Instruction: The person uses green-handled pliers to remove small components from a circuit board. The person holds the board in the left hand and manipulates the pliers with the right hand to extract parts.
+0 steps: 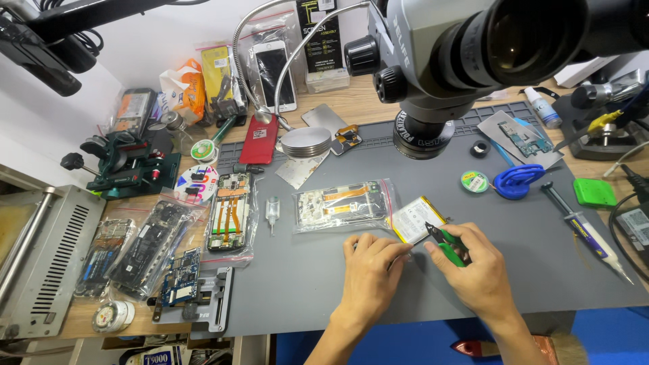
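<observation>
My right hand (473,267) grips small cutters with green handles (447,245), their dark jaws pointing at the lower edge of a flat phone battery (416,217) with yellow tape around it. My left hand (368,270) rests on the grey mat (324,270), fingers curled, fingertips touching the battery's near corner or a thin lead from it; I cannot tell which. A clear bag with a phone frame and orange flex cables (341,204) lies just left of the battery.
A microscope head (473,54) hangs over the mat's far side. Bagged phone parts (230,213) and a circuit board in a holder (182,284) lie at the left. A syringe (585,230), green pad (595,192) and blue tape dispenser (517,181) sit on the right.
</observation>
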